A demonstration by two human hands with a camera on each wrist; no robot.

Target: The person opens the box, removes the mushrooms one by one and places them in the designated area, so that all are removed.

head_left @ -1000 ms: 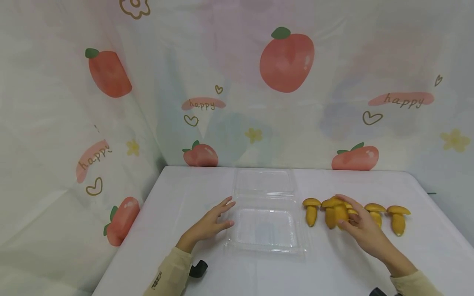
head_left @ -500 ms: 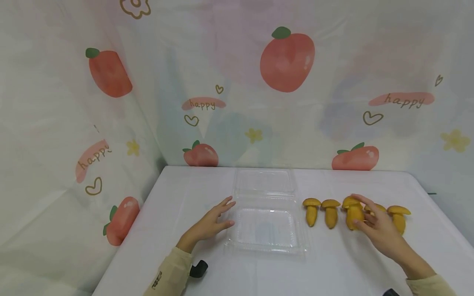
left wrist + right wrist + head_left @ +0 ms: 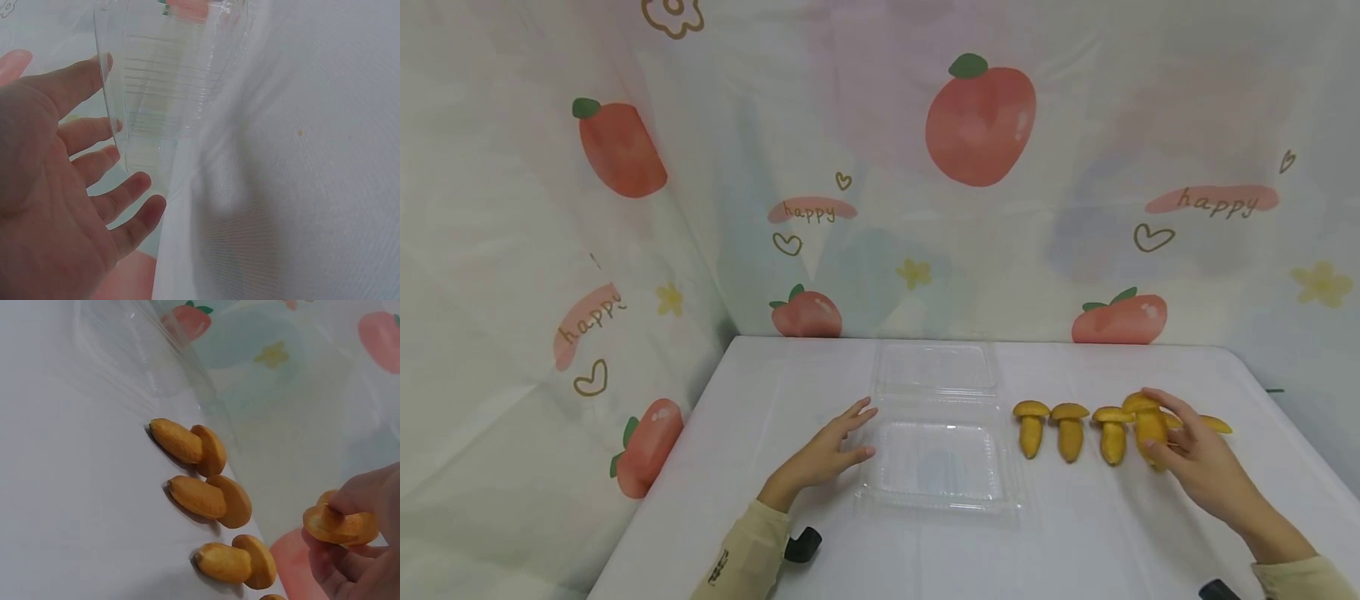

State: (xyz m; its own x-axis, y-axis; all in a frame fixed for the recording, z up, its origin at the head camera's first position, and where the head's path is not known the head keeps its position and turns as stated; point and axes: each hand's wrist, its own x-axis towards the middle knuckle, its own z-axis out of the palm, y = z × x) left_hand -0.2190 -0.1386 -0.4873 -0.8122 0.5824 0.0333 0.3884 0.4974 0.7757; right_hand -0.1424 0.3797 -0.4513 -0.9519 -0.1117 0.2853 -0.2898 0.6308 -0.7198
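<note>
In the head view my right hand holds a yellow mushroom between thumb and fingers, above the right end of a row of similar mushrooms. The right wrist view shows the thumb across this held mushroom. To its left lie three mushrooms, the middle one among them, caps toward the back. Others behind the right hand are partly hidden. My left hand has its fingers spread at the left edge of a clear plastic clamshell box; in the left wrist view I cannot tell whether the fingertips touch it.
The box's lid lies folded back toward the table's rear edge. A white cloth covers the table. Behind it hangs a fabric backdrop printed with fruit. A black object is near the left sleeve.
My right hand has moved to the right with the mushroom in its grip, passing in front of the row and uncovering the third mushroom. The left hand and the box stay where they were.
</note>
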